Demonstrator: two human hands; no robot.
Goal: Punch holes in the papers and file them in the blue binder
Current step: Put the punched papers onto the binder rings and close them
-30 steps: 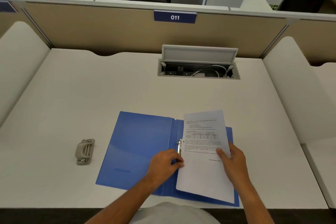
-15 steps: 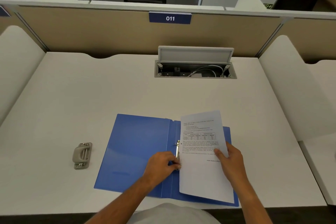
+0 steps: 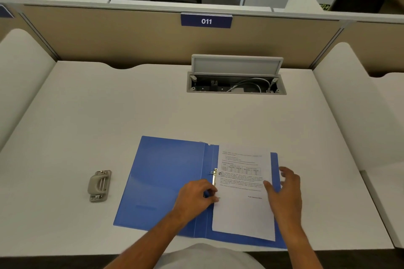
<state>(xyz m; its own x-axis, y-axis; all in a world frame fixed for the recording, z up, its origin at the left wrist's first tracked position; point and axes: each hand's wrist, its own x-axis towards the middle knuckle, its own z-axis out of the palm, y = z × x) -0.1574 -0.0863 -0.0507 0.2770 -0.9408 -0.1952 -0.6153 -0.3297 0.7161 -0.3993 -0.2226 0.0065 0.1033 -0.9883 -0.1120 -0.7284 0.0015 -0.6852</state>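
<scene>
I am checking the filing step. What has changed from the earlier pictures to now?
The paper came down from its raised tilt and now lies flat on the right half of the blue binder. The right hand let go of it and now hovers open at its right edge. The left hand stays at the metal clip. The hole punch lies unmoved on the desk.

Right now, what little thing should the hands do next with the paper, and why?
Probably close the ring clip with the left hand, which already pinches there. The paper lies flat on the open blue binder with its edge at the rings, and the right hand is open, no longer gripping it.
</scene>
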